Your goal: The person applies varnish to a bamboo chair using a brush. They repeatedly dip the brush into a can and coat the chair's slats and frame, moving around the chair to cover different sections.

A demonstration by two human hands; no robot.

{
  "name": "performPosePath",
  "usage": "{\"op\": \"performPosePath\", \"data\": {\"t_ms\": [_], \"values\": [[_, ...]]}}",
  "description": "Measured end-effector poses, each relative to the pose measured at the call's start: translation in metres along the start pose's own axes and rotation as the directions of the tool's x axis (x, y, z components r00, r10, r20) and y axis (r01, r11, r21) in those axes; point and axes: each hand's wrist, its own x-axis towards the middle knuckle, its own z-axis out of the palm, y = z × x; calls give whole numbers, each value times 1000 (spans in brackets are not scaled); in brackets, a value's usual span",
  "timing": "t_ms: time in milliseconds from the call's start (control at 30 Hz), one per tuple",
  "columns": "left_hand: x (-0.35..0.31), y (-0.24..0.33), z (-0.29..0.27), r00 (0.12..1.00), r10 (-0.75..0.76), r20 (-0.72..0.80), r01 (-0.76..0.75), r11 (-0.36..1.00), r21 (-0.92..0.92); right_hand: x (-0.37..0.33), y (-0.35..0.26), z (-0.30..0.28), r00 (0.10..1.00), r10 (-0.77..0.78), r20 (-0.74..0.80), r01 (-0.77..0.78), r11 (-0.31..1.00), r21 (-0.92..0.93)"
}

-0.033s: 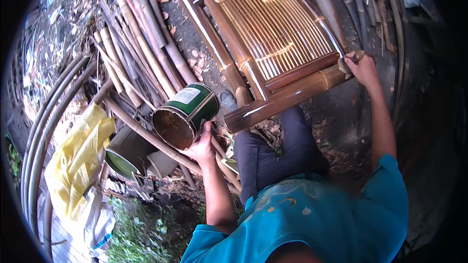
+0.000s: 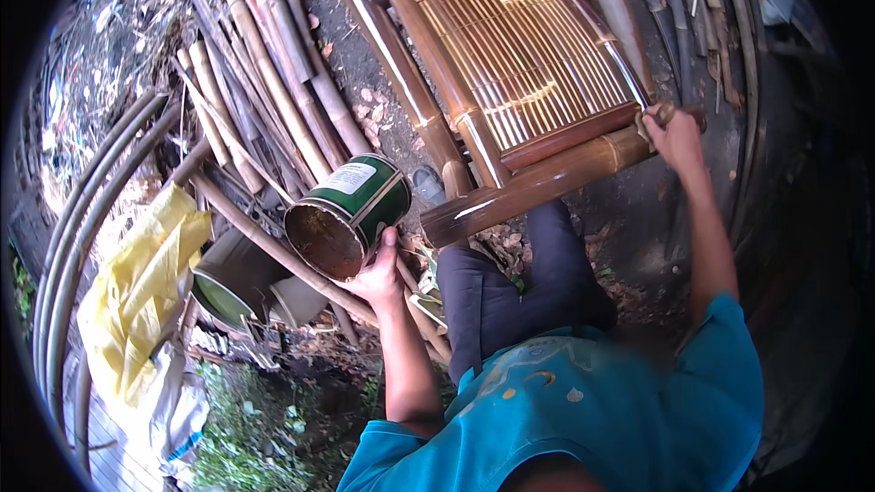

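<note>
My left hand (image 2: pixel 375 279) is closed around the lower side of a green metal can (image 2: pixel 378 187). The can is tipped, its open mouth facing down-left, and its inside is coated brown. My right hand (image 2: pixel 676 138) is closed on a small tan brush-like piece (image 2: pixel 643 126), mostly hidden by the fingers. That hand is at the right end of a thick, glossy brown bamboo pole (image 2: pixel 538 184), the near rail of a bamboo chair (image 2: pixel 456 114). Thin light slats (image 2: pixel 519 46) fill the chair's framed panel, and wet-looking highlights lie along its poles.
Loose bamboo poles (image 2: pixel 273 73) lie at the left, and more poles (image 2: pixel 725 27) at the far right. A yellow plastic sack (image 2: pixel 141 282) hangs beside a dark bucket (image 2: pixel 241 278). Curved dark poles (image 2: pixel 68 246) stand at the far left. Green plants (image 2: pixel 260 428) grow near me.
My right hand has shifted slightly down at the pole's right end, and the tan piece shows less behind the fingers. The can stays tipped in my left hand.
</note>
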Motion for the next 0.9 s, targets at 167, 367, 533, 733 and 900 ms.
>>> {"op": "performPosePath", "data": {"t_ms": [167,367,533,733,900], "values": [[-9,-25,-52,992,-41,-119,47,998,40,-27,-138,62,851,-342,399,234,926,295],[-12,-54,-98,983,-76,-170,80,997,16,39,-182,63,427,-242,871,264,955,136],[-18,-70,-128,988,-54,-146,65,995,77,37,-179,66,534,-278,799,405,913,47],[-18,-72,-148,978,-126,-167,130,991,16,48,-184,44,612,14,791,258,941,-216],[-22,-89,-171,958,-259,-125,255,966,-44,34,-185,53,712,-70,699,384,872,-304]]}}
